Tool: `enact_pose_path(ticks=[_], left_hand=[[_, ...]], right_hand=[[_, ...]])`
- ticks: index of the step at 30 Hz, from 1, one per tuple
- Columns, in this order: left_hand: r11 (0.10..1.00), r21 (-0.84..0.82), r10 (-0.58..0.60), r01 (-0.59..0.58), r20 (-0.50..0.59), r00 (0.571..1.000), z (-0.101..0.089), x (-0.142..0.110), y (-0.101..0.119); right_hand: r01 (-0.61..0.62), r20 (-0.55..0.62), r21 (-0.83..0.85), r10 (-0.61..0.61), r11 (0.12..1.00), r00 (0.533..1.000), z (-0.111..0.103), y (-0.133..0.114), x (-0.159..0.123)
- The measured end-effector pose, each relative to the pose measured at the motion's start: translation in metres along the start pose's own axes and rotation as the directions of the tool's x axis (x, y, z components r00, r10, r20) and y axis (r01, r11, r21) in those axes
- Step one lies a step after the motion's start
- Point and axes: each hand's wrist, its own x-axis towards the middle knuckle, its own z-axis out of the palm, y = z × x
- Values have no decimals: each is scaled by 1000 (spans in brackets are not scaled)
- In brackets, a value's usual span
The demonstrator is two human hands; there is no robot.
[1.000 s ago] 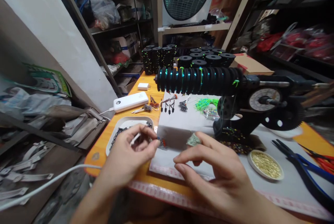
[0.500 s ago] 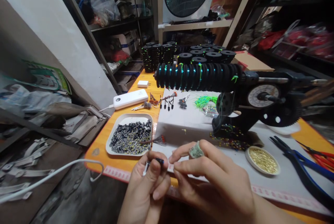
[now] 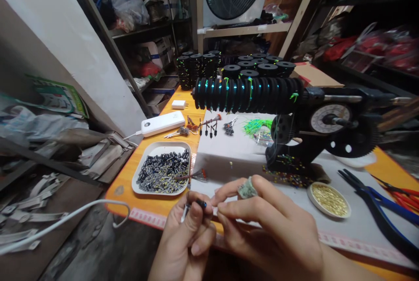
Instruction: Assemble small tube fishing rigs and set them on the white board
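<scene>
My left hand [image 3: 188,237] is closed in a pinch on a small black cylinder [image 3: 200,203] with a thin white stem, at the table's near edge. My right hand [image 3: 265,233] meets it from the right, thumb and forefinger pinched together at the cylinder's tip; what they grip is too fine to name. A greenish-grey ring-like piece [image 3: 246,188] sits on its forefinger. Just beyond my left hand stands a white tray [image 3: 141,169] full of several similar small black cylinders.
A black winding machine [image 3: 321,128] with a row of black spools [image 3: 245,94] stands across the orange table [image 3: 153,207]. A dish of gold beads [image 3: 329,200], blue-handled pliers [image 3: 376,204], a white power bank [image 3: 163,123], small weights and green threads lie around. Shelves and a fan rise behind.
My left hand left the tray and came back to the near table edge with a black cylinder. My right hand closed in on it. Over the last half second little moved.
</scene>
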Motion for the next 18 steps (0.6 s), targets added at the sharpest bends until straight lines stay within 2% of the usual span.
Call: enact_pose_path(ticks=[7,12,18], left_hand=[[999,36,13,-14,19,1000,-2,0,-1],[999,34,12,-13,19,1000,-2,1,-1],[997,70,26,-27,13,1000,-3,1,-2]], right_hand=[[7,38,8,-8,1000,999,-2,0,-1],[-9,18,29,8,1000,1000,-1,1,-1],[-1,50,-12,1,1000,999,-3,1,1]])
